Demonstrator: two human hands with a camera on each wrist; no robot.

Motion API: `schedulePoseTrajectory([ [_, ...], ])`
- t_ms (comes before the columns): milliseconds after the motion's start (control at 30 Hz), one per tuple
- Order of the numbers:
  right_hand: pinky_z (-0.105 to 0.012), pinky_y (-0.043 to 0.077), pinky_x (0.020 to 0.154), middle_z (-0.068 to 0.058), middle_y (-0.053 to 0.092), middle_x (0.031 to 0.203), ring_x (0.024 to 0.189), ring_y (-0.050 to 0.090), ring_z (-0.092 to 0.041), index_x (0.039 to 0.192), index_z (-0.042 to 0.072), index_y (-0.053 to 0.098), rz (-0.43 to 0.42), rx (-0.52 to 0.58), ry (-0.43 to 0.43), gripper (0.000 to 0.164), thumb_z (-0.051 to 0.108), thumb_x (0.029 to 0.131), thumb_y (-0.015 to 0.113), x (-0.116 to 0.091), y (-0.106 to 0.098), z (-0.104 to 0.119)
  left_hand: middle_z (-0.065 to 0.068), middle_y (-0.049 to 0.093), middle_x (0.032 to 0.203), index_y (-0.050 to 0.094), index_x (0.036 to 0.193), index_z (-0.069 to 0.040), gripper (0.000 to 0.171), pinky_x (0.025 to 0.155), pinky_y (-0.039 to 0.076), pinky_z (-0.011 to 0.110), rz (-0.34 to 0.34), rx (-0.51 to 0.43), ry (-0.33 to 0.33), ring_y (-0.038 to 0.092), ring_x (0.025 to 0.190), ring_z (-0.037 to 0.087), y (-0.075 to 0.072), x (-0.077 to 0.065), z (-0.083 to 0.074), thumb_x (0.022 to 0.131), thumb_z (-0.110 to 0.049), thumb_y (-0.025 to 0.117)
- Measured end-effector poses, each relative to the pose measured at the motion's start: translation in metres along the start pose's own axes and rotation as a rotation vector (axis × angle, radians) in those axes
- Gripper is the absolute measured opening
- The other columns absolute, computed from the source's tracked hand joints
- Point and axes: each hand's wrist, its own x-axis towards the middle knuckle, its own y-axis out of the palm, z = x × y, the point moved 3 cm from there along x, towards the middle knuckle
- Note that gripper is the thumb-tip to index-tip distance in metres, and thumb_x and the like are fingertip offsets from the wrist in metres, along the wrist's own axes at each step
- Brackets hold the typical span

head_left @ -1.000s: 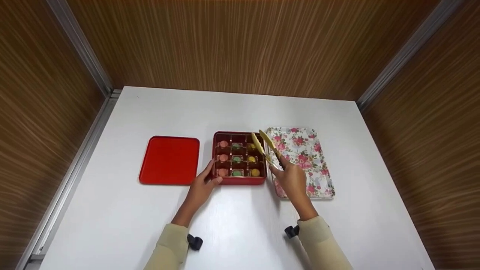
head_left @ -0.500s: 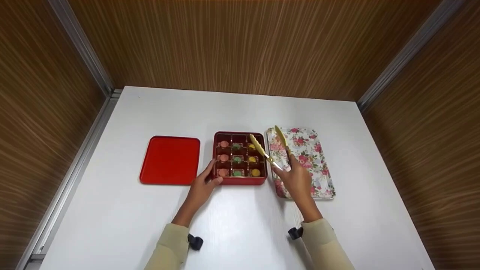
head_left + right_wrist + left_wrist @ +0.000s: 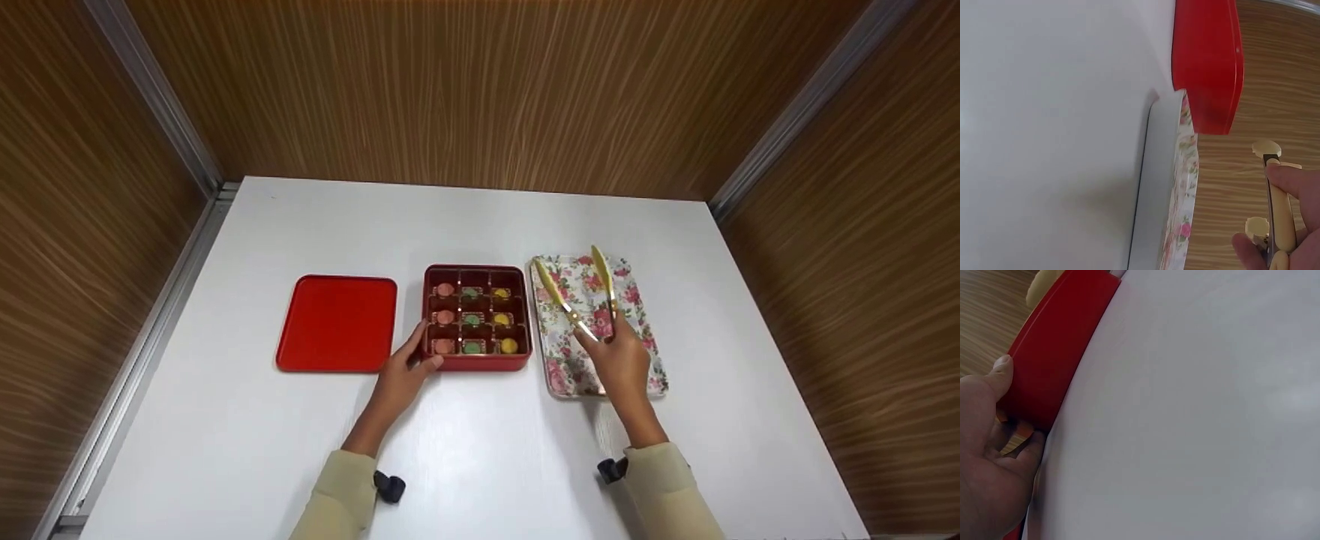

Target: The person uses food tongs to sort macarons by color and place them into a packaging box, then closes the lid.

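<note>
A red divided box (image 3: 480, 364) stands mid-table, with small round pink (image 3: 444, 318), green (image 3: 472, 319) and yellow (image 3: 509, 346) sweets in its compartments. My left hand (image 3: 400, 379) holds its front left corner, thumb on the front and fingers along the side; the left wrist view shows that thumb near the rim of the red wall (image 3: 1055, 343). In my right hand (image 3: 624, 364) are gold-tipped tongs (image 3: 553, 285), their tips spread with nothing seen between them. They hover over a floral tray (image 3: 559, 375) right of the box. The right wrist view shows the tongs' handle (image 3: 1282, 219) in my grip.
A flat red lid (image 3: 337, 322) lies left of the box on the white table (image 3: 480, 450). Wood-patterned panels (image 3: 465, 97) enclose the table at the back and both sides. Box and tray stand close together.
My right hand has moved the tongs rightward, from above the box's yellow column to above the floral tray, and their tips have spread wider. My left hand stays at the box corner.
</note>
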Motion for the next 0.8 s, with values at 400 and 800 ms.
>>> schedulePoseTrajectory([
  [400, -0.055, 0.053, 0.081, -0.026, 0.068, 0.1, 0.088, 0.065, -0.041, 0.132, -0.002, 0.058, -0.03, 0.055, 0.104, 0.066, 0.036, 0.085, 0.082, 0.015, -0.028, -0.045, 0.008, 0.035, 0.162, 0.032, 0.158, -0.037, 0.076, 0.116, 0.037, 0.048, 0.005, 0.013, 0.0, 0.038, 0.146, 0.03, 0.0, -0.004, -0.004, 0.093, -0.042, 0.071],
  [800, -0.057, 0.034, 0.114, -0.034, 0.044, 0.148, 0.139, 0.041, -0.049, 0.154, -0.007, 0.031, 0.013, 0.024, 0.278, 0.09, 0.042, 0.091, 0.074, 0.037, -0.056, -0.11, 0.008, 0.036, 0.162, 0.032, 0.158, -0.034, 0.074, 0.117, 0.038, 0.047, 0.001, 0.023, 0.005, 0.039, 0.146, 0.028, 0.0, -0.002, -0.003, 0.095, -0.039, 0.07],
])
